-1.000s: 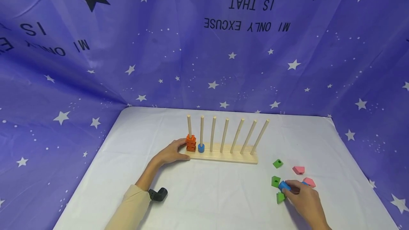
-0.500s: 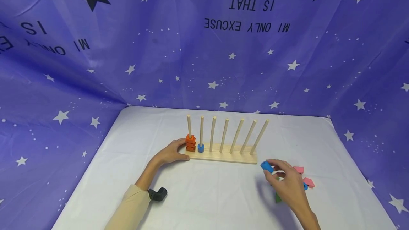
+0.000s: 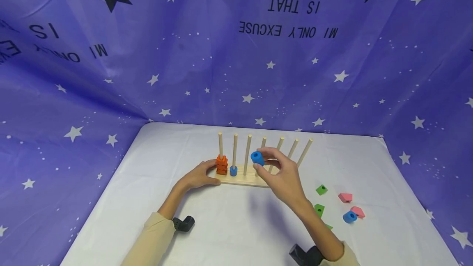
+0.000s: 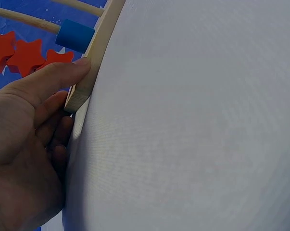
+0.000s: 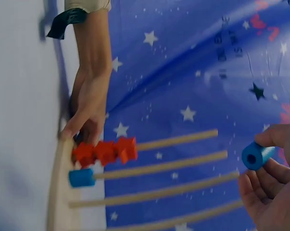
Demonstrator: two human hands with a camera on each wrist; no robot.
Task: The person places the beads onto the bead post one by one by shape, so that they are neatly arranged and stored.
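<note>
A wooden peg board [image 3: 242,180] with a row of upright pegs stands on the white table. Orange star beads [image 3: 221,165] are stacked on its leftmost peg, and a blue cylinder bead [image 3: 233,171] sits low on the second. My left hand [image 3: 200,175] grips the board's left end; in the left wrist view its thumb [image 4: 58,77] lies on the edge. Thumb and fingers of my right hand [image 3: 282,173] pinch another blue cylinder bead [image 5: 254,156], raised in front of the middle pegs. The hand hides part of the board's right side.
Right of the board lie green beads [image 3: 321,189], pink beads [image 3: 345,197] and one more blue cylinder bead [image 3: 349,216]. A purple star-patterned cloth [image 3: 207,73] rises behind the table. Black devices [image 3: 183,223] are strapped at both wrists.
My right hand has lifted a blue cylinder bead from among the loose beads and carried it left to the pegs. The left hand keeps its place on the board.
</note>
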